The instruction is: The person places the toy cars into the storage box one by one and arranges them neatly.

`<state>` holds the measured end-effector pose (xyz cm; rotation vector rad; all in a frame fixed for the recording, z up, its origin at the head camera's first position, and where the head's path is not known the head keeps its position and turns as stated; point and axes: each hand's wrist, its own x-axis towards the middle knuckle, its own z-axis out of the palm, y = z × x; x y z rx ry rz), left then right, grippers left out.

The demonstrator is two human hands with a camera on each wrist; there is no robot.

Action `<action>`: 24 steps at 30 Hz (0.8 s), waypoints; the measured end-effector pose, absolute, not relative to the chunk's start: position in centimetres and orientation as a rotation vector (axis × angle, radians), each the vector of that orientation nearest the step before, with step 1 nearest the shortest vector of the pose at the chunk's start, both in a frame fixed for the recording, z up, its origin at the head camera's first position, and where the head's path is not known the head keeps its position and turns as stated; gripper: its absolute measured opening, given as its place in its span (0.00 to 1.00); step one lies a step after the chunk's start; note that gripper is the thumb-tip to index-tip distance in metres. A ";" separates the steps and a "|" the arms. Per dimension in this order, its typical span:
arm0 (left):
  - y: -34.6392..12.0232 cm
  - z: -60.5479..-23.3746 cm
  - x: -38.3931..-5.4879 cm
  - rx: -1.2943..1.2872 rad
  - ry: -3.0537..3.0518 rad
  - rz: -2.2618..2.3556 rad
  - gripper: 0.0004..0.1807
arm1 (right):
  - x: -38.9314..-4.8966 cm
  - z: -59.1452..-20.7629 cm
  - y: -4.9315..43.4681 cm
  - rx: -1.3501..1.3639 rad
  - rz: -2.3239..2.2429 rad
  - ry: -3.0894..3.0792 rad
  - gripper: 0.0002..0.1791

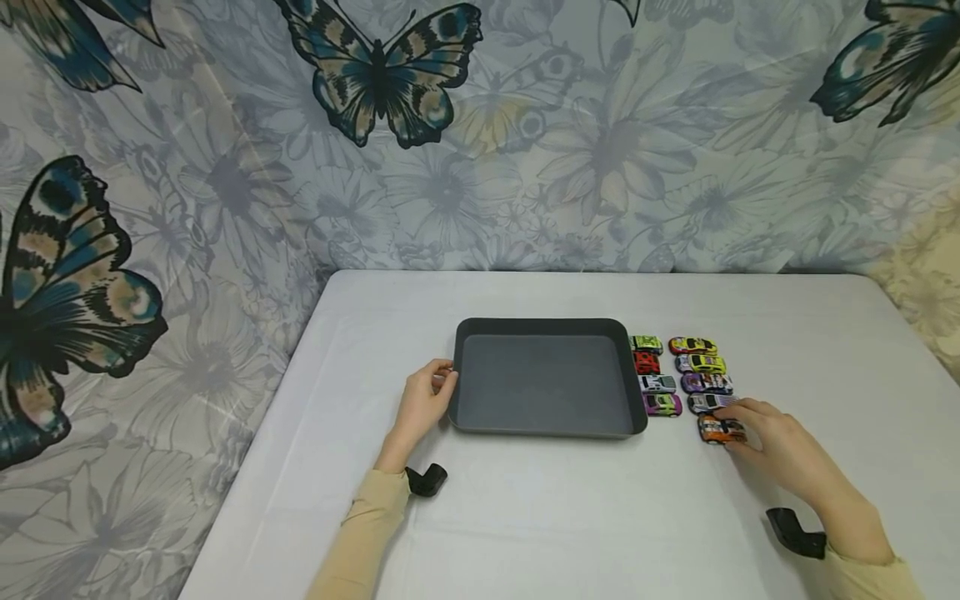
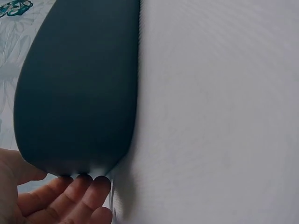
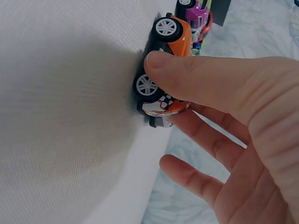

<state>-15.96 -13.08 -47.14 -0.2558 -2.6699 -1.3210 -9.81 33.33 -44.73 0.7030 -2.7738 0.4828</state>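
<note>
Orange toy car (image 1: 720, 430) is pinched by the right hand (image 1: 787, 458)'s fingers. Left hand (image 1: 422, 404) touches the rectangular dark-gray tray (image 1: 551, 383), grip unclear.

The tray (image 1: 547, 383), rectangular, dark grey and low-walled, is set on the bench (image 1: 525, 517) and held at its nine-o'clock end by the left hand (image 1: 427, 398). The orange car (image 1: 716, 431), chequer-marked, upright on pale-spoked wheels towards four o'clock, is pinched by the right hand (image 1: 786, 457).

A butterfly-print backdrop (image 1: 600, 175) and white table (image 1: 555, 517) suggest a home.
</note>
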 end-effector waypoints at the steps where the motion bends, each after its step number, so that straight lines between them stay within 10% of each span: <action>1: -13.1 -47.1 -16.0 -0.257 -2.667 -1.322 0.13 | -9.8 -44.8 33.3 0.710 0.489 -2.767 0.23; 24: -13.0 -47.0 -15.9 -0.295 -2.631 -1.363 0.13 | -10.1 -44.0 33.3 0.741 0.474 -2.687 0.26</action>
